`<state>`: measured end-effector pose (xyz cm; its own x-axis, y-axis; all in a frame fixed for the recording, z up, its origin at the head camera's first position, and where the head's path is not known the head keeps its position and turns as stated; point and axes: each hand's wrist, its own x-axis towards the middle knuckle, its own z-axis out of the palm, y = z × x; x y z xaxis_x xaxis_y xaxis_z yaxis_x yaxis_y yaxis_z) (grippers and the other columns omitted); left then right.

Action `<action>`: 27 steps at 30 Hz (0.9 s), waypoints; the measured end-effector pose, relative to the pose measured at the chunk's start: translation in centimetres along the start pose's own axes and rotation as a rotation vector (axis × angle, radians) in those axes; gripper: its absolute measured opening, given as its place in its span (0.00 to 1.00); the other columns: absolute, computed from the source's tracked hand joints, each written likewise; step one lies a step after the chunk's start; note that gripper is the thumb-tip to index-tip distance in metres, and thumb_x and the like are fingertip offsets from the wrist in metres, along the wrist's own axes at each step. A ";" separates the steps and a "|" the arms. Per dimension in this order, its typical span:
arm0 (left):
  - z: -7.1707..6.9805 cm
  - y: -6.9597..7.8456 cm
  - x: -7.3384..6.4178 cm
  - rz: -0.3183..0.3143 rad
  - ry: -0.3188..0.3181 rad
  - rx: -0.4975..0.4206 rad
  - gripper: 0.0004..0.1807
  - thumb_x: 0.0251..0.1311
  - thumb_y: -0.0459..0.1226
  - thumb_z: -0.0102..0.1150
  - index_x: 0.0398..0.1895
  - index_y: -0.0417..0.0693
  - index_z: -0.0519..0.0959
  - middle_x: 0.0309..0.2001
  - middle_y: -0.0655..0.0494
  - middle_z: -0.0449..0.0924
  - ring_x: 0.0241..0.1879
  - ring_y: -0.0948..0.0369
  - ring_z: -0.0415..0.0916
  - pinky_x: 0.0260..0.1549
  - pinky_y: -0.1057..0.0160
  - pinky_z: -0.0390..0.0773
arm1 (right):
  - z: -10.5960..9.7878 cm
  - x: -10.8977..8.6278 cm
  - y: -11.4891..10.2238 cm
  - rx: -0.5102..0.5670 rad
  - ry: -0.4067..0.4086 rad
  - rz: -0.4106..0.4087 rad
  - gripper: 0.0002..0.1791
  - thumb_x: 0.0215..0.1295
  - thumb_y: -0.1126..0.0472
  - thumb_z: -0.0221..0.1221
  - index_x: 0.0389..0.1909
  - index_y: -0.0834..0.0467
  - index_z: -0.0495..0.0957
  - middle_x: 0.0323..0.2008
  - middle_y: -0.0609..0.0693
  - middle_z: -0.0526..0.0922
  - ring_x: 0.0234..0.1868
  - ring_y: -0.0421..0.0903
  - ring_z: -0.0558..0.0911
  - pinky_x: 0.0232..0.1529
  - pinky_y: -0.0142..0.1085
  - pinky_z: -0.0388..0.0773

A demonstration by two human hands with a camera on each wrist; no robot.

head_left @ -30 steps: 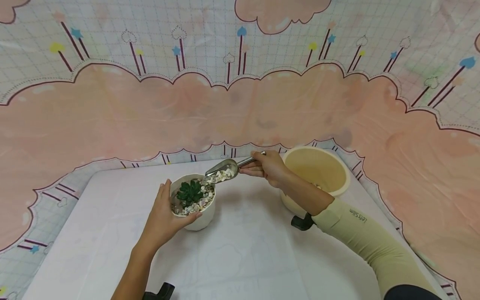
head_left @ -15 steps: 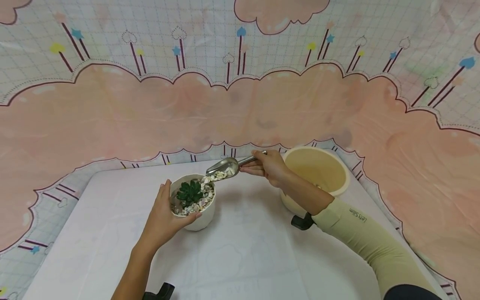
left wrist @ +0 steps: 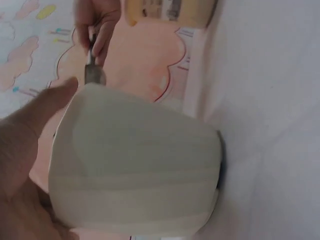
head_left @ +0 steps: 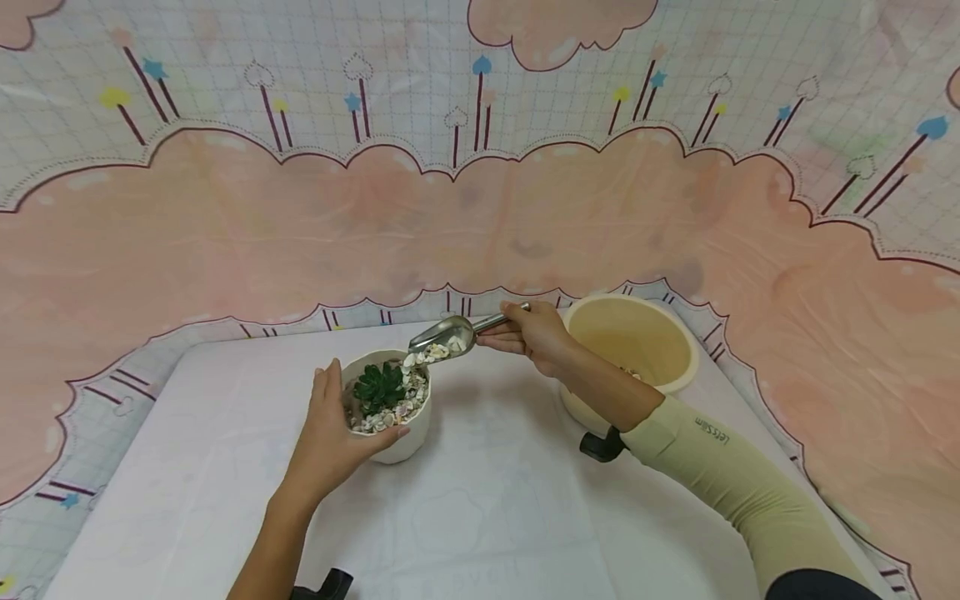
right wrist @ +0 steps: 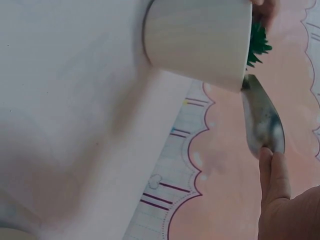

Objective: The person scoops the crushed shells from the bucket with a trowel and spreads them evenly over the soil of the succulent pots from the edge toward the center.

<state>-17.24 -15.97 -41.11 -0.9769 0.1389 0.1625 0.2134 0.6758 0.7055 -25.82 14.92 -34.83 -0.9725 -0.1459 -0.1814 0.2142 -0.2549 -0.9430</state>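
A white plant pot (head_left: 405,442) stands on the table, holding a dark green succulent (head_left: 378,385) with pale pebbles (head_left: 401,408) round it. My left hand (head_left: 337,437) grips the pot from the left, thumb along the near side and fingers at the rim. In my right hand (head_left: 538,340) is the handle of a metal scoop (head_left: 429,337), its tip tilted down right at the pot's far right rim. Light pebbles lie at its mouth and inside it. From the right wrist view, the scoop's underside (right wrist: 262,117) shows against the pot's edge.
A large cream tub (head_left: 637,333) stands at the back right, partly behind my right forearm, with some pebbles visible inside. The white tabletop (head_left: 480,500) ends at a patterned cloth backdrop (head_left: 450,225). A black wrist mount (head_left: 602,446) hangs below my right wrist.
Pebbles have slid down the scoop toward its mouth and onto the pot's right rim. Both hands have stayed nearly in place.
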 end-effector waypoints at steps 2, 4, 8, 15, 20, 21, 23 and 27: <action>0.2 0.1 0.0 -0.008 0.030 0.030 0.77 0.50 0.59 0.81 0.84 0.31 0.36 0.81 0.26 0.36 0.80 0.31 0.35 0.68 0.26 0.55 | 0.0 0.0 0.0 0.002 -0.004 -0.001 0.19 0.87 0.62 0.47 0.60 0.76 0.70 0.36 0.68 0.88 0.36 0.54 0.92 0.45 0.40 0.86; 0.2 0.1 0.1 0.002 0.043 0.035 0.76 0.49 0.58 0.81 0.83 0.30 0.38 0.81 0.25 0.38 0.80 0.30 0.37 0.68 0.26 0.56 | 0.0 0.1 -0.1 0.000 -0.006 -0.005 0.18 0.87 0.62 0.46 0.60 0.76 0.70 0.36 0.67 0.88 0.36 0.54 0.92 0.45 0.40 0.86; -0.2 -0.4 0.6 0.041 -0.007 -0.008 0.73 0.51 0.53 0.82 0.84 0.34 0.39 0.82 0.28 0.39 0.81 0.33 0.36 0.69 0.25 0.55 | 0.0 0.1 -0.3 -0.006 -0.008 -0.012 0.18 0.87 0.62 0.46 0.59 0.75 0.70 0.37 0.68 0.88 0.35 0.53 0.92 0.45 0.40 0.86; -0.4 0.0 0.2 0.015 -0.047 -0.014 0.76 0.50 0.56 0.82 0.85 0.36 0.35 0.83 0.30 0.34 0.81 0.34 0.31 0.68 0.24 0.53 | 0.0 0.0 -0.2 -0.004 0.008 0.004 0.17 0.86 0.62 0.48 0.57 0.75 0.71 0.38 0.69 0.88 0.36 0.54 0.92 0.45 0.41 0.86; -0.3 0.6 0.2 0.009 -0.007 0.029 0.76 0.49 0.56 0.82 0.84 0.31 0.38 0.81 0.25 0.38 0.79 0.29 0.38 0.68 0.26 0.56 | 0.0 0.1 -0.4 -0.015 -0.005 -0.015 0.20 0.86 0.62 0.47 0.60 0.79 0.70 0.37 0.68 0.88 0.36 0.53 0.92 0.45 0.40 0.86; -0.4 0.5 0.3 0.014 -0.013 0.025 0.75 0.49 0.55 0.83 0.84 0.31 0.38 0.81 0.25 0.38 0.79 0.29 0.39 0.68 0.26 0.56 | 0.0 0.1 -0.4 -0.019 -0.009 -0.020 0.21 0.86 0.62 0.47 0.61 0.80 0.69 0.37 0.68 0.88 0.35 0.53 0.92 0.45 0.40 0.86; -0.6 0.4 0.4 0.025 -0.033 0.016 0.75 0.50 0.54 0.83 0.84 0.31 0.38 0.81 0.26 0.39 0.79 0.29 0.39 0.68 0.26 0.55 | 0.1 0.1 -0.5 -0.028 -0.009 -0.023 0.21 0.87 0.62 0.47 0.61 0.80 0.69 0.36 0.67 0.88 0.35 0.52 0.92 0.45 0.40 0.86; -0.8 0.6 0.3 0.013 -0.062 -0.005 0.75 0.51 0.53 0.82 0.84 0.33 0.36 0.82 0.27 0.36 0.80 0.31 0.36 0.69 0.25 0.53 | 0.1 0.0 -0.6 -0.036 0.002 -0.021 0.20 0.86 0.62 0.47 0.59 0.78 0.70 0.36 0.67 0.88 0.35 0.53 0.92 0.45 0.40 0.86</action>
<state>-17.43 -16.08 -40.01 -0.9728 0.1925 0.1288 0.2261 0.6702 0.7069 -25.98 14.97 -34.25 -0.9769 -0.1389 -0.1623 0.1906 -0.2236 -0.9559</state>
